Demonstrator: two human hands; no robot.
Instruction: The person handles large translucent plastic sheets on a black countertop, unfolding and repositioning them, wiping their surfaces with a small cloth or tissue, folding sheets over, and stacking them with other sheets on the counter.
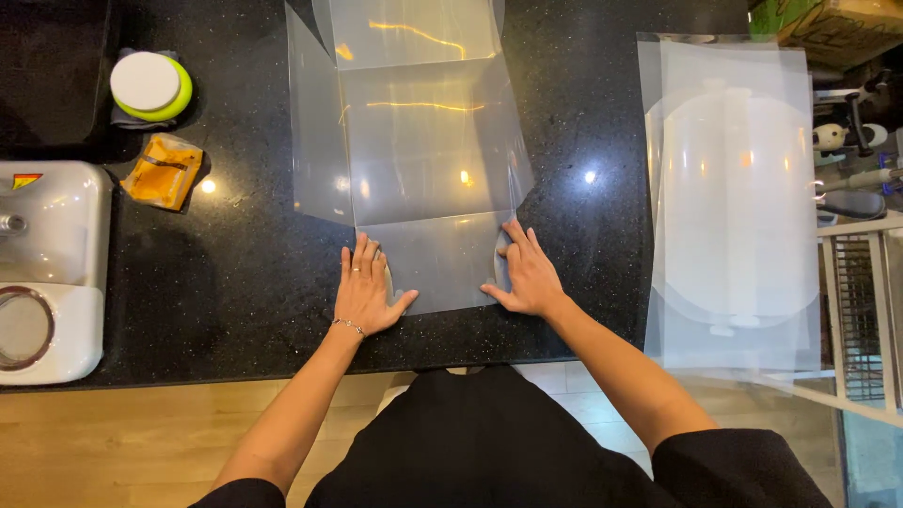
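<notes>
Two hands rest on a single clear plastic sheet (414, 160) that lies flat on the black counter (245, 254), in the middle of the view and running from the top edge down toward the counter's near edge. The sheet is creased into several panels, with side flaps angling out on the left and the right. The left hand (364, 293) lies palm down, its fingers held loosely together and its thumb stuck out to the side, pressing on the left edge of the sheet's nearest panel. The right hand (527, 275) lies flat as well, fingers slightly fanned and thumb spread, pressing on the right edge of the same panel; neither hand pinches anything. One ring shows on the left hand and one bracelet on the left wrist. To the right, well apart from the hands, one stack of clear plastic sheets (734, 207) lies with a round white shape showing through it; how many sheets are in the stack cannot be told. On the left of the counter are one orange packet (166, 171), one round white and green disc (150, 87) and one white machine (52, 273) at the edge.
</notes>
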